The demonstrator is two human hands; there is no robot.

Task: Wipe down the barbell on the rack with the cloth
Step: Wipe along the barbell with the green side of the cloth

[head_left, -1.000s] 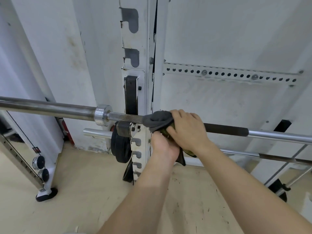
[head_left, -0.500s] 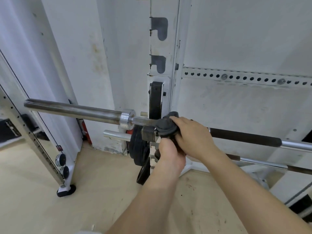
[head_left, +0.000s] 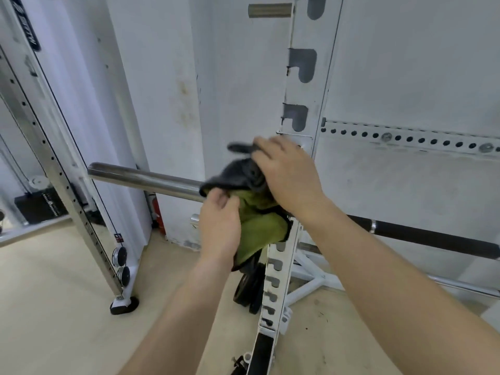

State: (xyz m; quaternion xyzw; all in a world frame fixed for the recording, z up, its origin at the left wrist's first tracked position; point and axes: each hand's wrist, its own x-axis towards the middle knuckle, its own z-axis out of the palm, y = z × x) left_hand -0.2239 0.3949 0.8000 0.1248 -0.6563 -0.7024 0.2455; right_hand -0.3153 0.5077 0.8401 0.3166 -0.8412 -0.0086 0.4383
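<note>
The barbell (head_left: 146,180) is a smooth, round steel tube with a dull shine. Its open-ended sleeve runs out toward 9 o'clock from the cloth (head_left: 257,220). At 4 o'clock a thinner shaft goes on, wrapped in matte black past a small bright ring. Where the bar meets the rack (head_left: 300,77) is hidden under the cloth.

The cloth is soft and bunched, dark grey on the outside and olive green within. It is draped over the bar at mid-frame, with a green fold hanging down at 6 o'clock.

The right hand (head_left: 286,174) lies on top of the grey bunch, fingers curved down over it and gripping it against the bar. The left hand (head_left: 220,223) is underneath at 7 o'clock of the right. Its fingers are curled and pinch the cloth's edge where grey turns to green. Both hands are somewhat blurred.

The rack is white painted steel, scuffed, cut with a column of hook-shaped slots. Black round plates (head_left: 247,288) sit low beside it, at 6 o'clock of the cloth. A white rail (head_left: 405,138) punched with round holes crosses the wall at 2 o'clock. A chrome holed post (head_left: 54,169) slants at 9 o'clock.
</note>
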